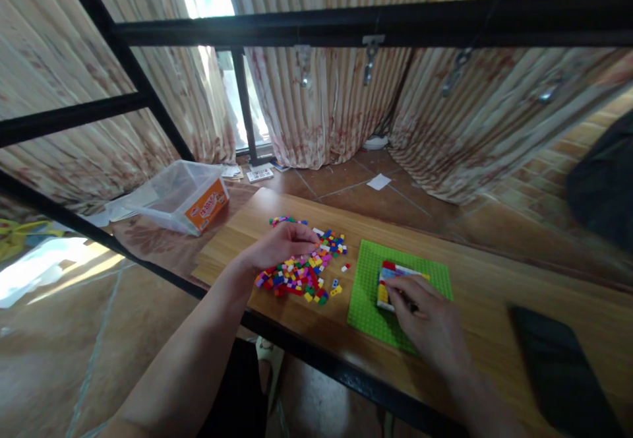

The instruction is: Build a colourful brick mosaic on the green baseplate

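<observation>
My left hand reaches over a pile of small coloured building bricks. Its thumb and fingers are pinched together, and a tiny orange brick shows at the tips. My right hand bends over a low block of joined bricks in red, yellow, white and blue. That block sits on a green studded baseplate. The right fingertips touch the block's left side, near a red brick; the fingers are curled, and whatever lies between them is hidden.
A dark phone-like slab lies at the right of the wooden table. A clear plastic bin with an orange label stands on the floor at left. Black metal bars cross ahead, before long curtains.
</observation>
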`<state>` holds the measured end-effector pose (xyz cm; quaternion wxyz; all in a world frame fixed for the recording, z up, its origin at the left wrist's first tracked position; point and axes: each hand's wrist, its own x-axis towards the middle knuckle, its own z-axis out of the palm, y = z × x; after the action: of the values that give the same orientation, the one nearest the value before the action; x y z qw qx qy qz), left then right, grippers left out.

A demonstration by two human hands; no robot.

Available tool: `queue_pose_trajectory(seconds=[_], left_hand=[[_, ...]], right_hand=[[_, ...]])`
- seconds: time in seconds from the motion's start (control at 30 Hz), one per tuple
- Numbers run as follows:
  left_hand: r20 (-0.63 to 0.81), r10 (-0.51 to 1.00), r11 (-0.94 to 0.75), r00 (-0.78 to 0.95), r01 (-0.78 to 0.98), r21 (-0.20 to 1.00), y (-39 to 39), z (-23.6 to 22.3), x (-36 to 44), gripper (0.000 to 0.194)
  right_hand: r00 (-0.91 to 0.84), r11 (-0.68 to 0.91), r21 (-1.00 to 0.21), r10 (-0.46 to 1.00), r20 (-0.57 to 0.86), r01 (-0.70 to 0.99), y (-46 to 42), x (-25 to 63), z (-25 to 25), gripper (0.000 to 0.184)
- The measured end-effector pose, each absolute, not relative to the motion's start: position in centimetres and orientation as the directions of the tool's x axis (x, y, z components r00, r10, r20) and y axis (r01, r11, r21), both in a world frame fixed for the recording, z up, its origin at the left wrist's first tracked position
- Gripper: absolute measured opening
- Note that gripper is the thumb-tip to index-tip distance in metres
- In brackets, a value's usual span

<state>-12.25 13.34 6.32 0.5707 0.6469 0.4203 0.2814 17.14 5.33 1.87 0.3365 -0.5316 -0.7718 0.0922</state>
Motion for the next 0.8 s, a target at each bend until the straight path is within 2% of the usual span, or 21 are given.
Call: queue_pose_trajectory(seconds=[0.13, 0.27, 0.4, 0.5, 0.57, 0.67, 0.8], left_hand=[[-0.147, 0.870, 0.047, 0.470, 0.217, 0.975, 13.5, 6.0, -11.4, 0.018], [-0.086, 0.892, -0.097, 0.444, 0.374, 0.922, 13.9, 5.2, -11.3, 0.016], [-0.040, 0.864, -0.316, 0.502, 0.602, 0.733, 13.8, 4.2, -10.6, 0.017], [-0.078, 0.873, -0.359, 0.481, 0.743, 0.565, 13.3, 3.7, -9.7, 0.019], [-0.094, 0.883, -0.356, 0.460, 0.786, 0.505, 13.0, 3.6, -9.3, 0.019], [-0.092, 0.884, -0.366, 0.458, 0.802, 0.472, 12.7, 3.8, -9.2, 0.017], [-0.022, 0.909, -0.353, 0.415, 0.798, 0.488, 13.3, 4.1, -10.4, 0.020]], right_hand=[[-0.197, 0.407, -0.508, 0.887, 0.417, 0.759, 5.3, 17.2, 2.0, 0.018], [-0.209, 0.418, -0.488, 0.880, 0.426, 0.766, 5.3, 17.4, 2.0, 0.018], [-0.218, 0.432, -0.482, 0.873, 0.437, 0.762, 5.3, 17.4, 1.7, 0.016], [-0.233, 0.454, -0.455, 0.856, 0.462, 0.766, 5.4, 17.4, 1.5, 0.017], [-0.248, 0.464, -0.438, 0.850, 0.465, 0.770, 5.4, 17.5, 1.4, 0.017], [-0.267, 0.472, -0.426, 0.849, 0.456, 0.772, 5.4, 17.5, 1.2, 0.018], [-0.261, 0.471, -0.423, 0.846, 0.464, 0.775, 5.5, 17.6, 0.9, 0.019]])
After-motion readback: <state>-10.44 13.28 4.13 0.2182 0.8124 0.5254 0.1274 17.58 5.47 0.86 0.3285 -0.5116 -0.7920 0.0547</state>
